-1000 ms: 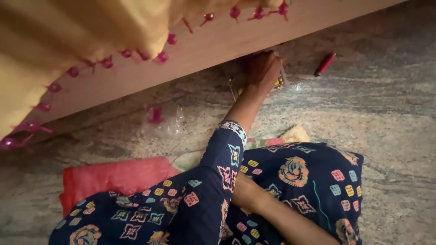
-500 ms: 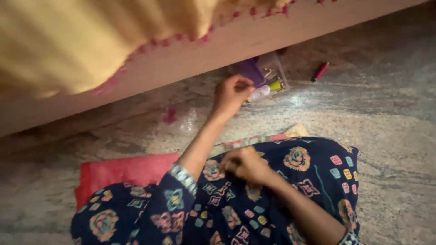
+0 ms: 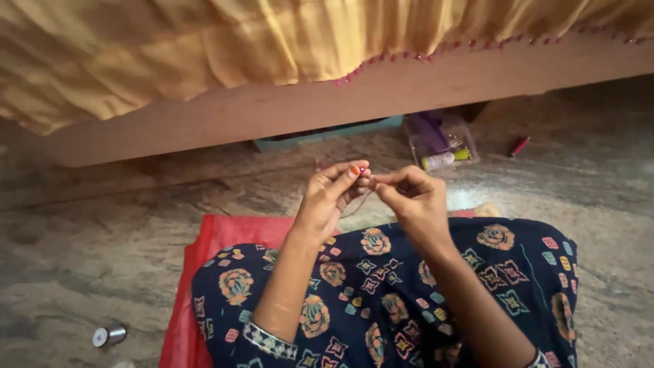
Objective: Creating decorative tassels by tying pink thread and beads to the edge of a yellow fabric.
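Thread (image 3: 364, 199), newly fetched from the box (image 3: 441, 140), is pinched between left hand (image 3: 334, 197) and right hand (image 3: 412, 197); each grip pressed together.

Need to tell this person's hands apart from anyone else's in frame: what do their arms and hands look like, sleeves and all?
Left hand has red-orange painted nails; right hand shows no rings. Forearms are bare. Dark navy sleeves with a patterned trim band end near the elbows.

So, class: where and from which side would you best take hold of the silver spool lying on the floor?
Grip the silver spool across its round barrel, coming down from above. It lies on its side on the stone floor, apart from the red mat, so the curved sides are free for the fingers.
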